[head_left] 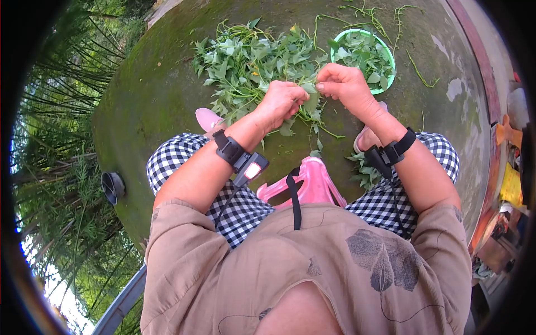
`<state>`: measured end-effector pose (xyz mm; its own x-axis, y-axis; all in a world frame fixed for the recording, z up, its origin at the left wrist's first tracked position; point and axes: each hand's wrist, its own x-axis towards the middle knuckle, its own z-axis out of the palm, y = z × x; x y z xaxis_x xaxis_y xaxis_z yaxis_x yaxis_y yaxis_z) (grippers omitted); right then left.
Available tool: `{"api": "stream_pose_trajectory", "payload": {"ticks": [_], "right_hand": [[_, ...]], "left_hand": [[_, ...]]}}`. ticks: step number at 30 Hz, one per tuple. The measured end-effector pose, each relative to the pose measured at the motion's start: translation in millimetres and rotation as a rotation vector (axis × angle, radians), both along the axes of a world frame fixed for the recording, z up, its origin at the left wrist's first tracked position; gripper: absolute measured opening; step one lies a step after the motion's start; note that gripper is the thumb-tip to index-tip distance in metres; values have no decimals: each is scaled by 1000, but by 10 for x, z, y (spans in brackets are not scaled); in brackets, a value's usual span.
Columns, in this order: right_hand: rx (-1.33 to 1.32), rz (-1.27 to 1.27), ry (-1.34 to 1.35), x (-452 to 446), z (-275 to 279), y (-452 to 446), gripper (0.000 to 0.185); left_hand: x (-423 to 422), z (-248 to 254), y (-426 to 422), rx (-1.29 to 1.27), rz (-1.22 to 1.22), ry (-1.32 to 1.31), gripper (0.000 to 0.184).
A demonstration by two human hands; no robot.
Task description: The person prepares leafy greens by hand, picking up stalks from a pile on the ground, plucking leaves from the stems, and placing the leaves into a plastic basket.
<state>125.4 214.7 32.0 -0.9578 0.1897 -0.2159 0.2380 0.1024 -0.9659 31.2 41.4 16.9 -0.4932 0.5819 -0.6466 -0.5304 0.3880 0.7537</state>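
My left hand (282,102) is closed around a leafy green stem (312,100), whose leaves stick out past the fingertips. Close by on the right, the thumb and fingers of my right hand (347,89) pinch at a leaf of the same sprig. Beyond my left hand, a large heap of leafy vines (251,58) is spread on the ground. A light green basin (393,62) holding picked leaves (363,53) stands just behind my right hand. Exactly where the fingertips meet the leaf is partly hidden.
Bare stems (379,22) lie scattered beyond the basin, and another stem (419,71) lies to its right. Between my knees is a pink plastic seat (315,181). More leaves (365,172) lie by my right foot. A dark pot (113,187) sits at the mossy ground's left edge.
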Motion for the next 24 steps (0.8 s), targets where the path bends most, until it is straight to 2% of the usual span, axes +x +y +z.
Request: {"api": "stream_pose_trajectory", "payload": {"ticks": [1,5,7,11,16,22,24], "right_hand": [[-16,-1,0,-1,3,25,7],[305,74,36,31,-88,70,9],[432,109,73,42,-98,45,10],[443,122,70,36,-95,8,11],[400,98,145,33,-118,-54,14],[127,54,41,38,-75,-36,8],[124,32,48,23,-34,11,6]], "left_hand": [[0,-2,1,8,33,-1,11],[-56,26,23,89,126,20,13],[-46,66,57,101,93,28,15],[1,79,60,104,2,76,12],[15,42,29,112,22,37,7],[52,47,7,77,15,21,5],[54,43,0,62,18,15,5]]}}
